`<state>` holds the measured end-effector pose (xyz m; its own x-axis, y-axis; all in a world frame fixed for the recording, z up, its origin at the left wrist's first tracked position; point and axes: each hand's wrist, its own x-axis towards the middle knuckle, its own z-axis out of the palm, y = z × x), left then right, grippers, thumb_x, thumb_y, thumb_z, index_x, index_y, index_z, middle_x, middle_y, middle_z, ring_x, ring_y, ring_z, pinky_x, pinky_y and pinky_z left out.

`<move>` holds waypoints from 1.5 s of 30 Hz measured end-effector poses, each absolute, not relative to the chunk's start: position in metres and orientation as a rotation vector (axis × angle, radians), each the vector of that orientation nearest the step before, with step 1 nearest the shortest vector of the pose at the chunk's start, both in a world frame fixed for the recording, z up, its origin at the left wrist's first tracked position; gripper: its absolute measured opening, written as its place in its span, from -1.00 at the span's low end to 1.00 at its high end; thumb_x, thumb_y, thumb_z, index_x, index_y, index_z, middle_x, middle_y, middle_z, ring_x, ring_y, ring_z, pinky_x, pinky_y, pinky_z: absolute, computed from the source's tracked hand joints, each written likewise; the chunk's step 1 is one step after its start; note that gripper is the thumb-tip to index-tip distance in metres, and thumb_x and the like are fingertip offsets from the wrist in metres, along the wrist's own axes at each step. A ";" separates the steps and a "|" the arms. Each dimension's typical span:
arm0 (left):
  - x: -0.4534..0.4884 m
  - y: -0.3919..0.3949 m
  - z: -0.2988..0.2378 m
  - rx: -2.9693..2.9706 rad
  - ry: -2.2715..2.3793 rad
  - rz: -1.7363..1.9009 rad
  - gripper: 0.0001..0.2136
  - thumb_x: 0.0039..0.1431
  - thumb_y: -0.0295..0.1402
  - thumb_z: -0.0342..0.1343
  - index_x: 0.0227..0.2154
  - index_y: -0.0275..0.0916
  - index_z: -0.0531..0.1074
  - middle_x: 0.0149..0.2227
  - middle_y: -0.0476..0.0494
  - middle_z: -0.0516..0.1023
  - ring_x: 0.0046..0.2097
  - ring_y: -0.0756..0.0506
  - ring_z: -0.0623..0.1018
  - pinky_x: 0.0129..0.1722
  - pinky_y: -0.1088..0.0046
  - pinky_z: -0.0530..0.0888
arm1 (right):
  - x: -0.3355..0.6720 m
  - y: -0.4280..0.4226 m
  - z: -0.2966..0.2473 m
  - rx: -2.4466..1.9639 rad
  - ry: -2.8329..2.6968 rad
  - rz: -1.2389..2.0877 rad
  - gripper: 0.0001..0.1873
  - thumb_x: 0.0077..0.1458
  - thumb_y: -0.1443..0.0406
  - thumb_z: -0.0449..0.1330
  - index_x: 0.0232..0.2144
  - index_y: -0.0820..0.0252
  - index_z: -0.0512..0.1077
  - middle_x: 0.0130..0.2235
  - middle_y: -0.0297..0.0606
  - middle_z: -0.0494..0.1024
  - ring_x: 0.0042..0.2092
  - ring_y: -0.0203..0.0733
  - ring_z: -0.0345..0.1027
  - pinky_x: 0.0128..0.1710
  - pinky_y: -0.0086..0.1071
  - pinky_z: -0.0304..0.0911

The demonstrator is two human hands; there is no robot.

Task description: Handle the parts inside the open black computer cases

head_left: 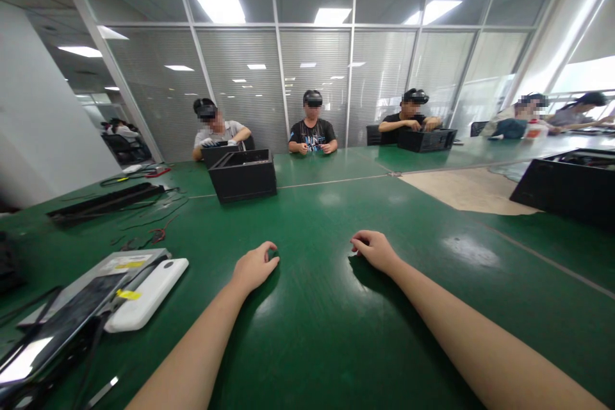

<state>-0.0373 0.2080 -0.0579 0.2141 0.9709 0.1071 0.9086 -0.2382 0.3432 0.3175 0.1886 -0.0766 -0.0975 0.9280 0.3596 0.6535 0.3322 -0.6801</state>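
My left hand (255, 267) hovers just over or rests on the green tabletop (307, 333), its fingers loosely curved. A gap shows between thumb and index finger, with nothing held there. Across from it, my right hand (377, 251) is also loosely curled, the thumb close to the index finger and no object visible between them. Its other fingers are partly hidden. Bare green surface separates the two hands. The object nearest my left hand is a white rounded case (147, 298), lying well to its left.
At left lie a flat metal-and-black device (91, 291), cables (156, 234) and a long black bar (108, 202). Black computer cases (245, 176) (571, 182) stand ahead and at right, near brown paper (466, 189). Several people sit opposite; one person (416, 118) reaches into another case (427, 139).
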 end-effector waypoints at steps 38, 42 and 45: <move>-0.037 0.205 -0.056 2.302 1.784 0.434 -0.75 0.14 -0.15 -0.02 -0.15 -0.07 0.38 -0.44 0.04 0.48 -0.40 -0.03 0.45 -0.48 0.48 0.16 | 0.315 0.187 -0.074 -1.413 -1.858 0.443 -0.77 0.08 0.25 0.05 -0.45 0.17 0.49 -0.55 -0.34 0.52 -0.47 -0.24 0.39 -0.39 -0.41 0.20; -0.036 0.204 -0.055 2.296 1.800 0.432 -0.73 0.14 -0.16 -0.01 -0.14 -0.09 0.38 -0.42 0.02 0.49 -0.37 -0.04 0.47 -0.48 0.48 0.16 | 0.315 0.187 -0.073 -1.418 -1.860 0.451 -0.76 0.08 0.24 0.06 -0.45 0.17 0.50 -0.55 -0.33 0.52 -0.46 -0.23 0.39 -0.38 -0.40 0.20; -0.036 0.204 -0.056 2.283 1.820 0.434 -0.72 0.14 -0.16 -0.01 -0.11 -0.10 0.37 -0.41 0.00 0.50 -0.37 -0.05 0.47 -0.48 0.49 0.16 | 0.314 0.186 -0.072 -1.419 -1.860 0.461 -0.76 0.08 0.24 0.05 -0.44 0.17 0.50 -0.55 -0.34 0.52 -0.46 -0.24 0.39 -0.38 -0.41 0.20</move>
